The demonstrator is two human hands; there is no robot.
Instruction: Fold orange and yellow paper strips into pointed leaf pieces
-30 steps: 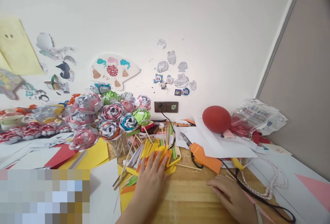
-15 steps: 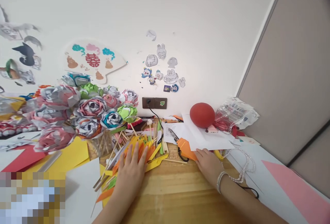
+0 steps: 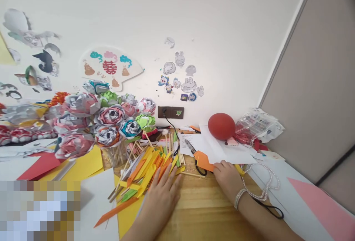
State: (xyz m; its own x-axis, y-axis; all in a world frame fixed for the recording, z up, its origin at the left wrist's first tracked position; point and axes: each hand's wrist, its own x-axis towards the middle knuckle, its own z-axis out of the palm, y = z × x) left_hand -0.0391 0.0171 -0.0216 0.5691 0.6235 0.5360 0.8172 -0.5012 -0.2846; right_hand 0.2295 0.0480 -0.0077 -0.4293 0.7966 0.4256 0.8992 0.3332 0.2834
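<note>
Where the left hand [image 3: 162, 196] lies: palm down at the right edge of the folded paper strips [image 3: 146, 170], fingers spread and loose, nothing clasped.
Paper strips: a heap of yellow, orange and green pieces, left of center on the wooden table [image 3: 199, 211], with thin wooden sticks [image 3: 193, 175] among and beside them.
Where the right hand [image 3: 227, 176] lies: back upward, fingertips against the near corner of an orange paper [image 3: 204, 160]; whether they pinch it, I cannot tell. A beaded bracelet [image 3: 239, 198] circles the wrist.
Scissors [image 3: 190, 146]: partly under the orange paper, blades pointing away.
Beside the right forearm: a pearly bead strand [image 3: 262, 198].
Back right: a red balloon [image 3: 221, 126].
Back left: clustered paper flowers [image 3: 111, 116], pink, teal, green and white.
</note>
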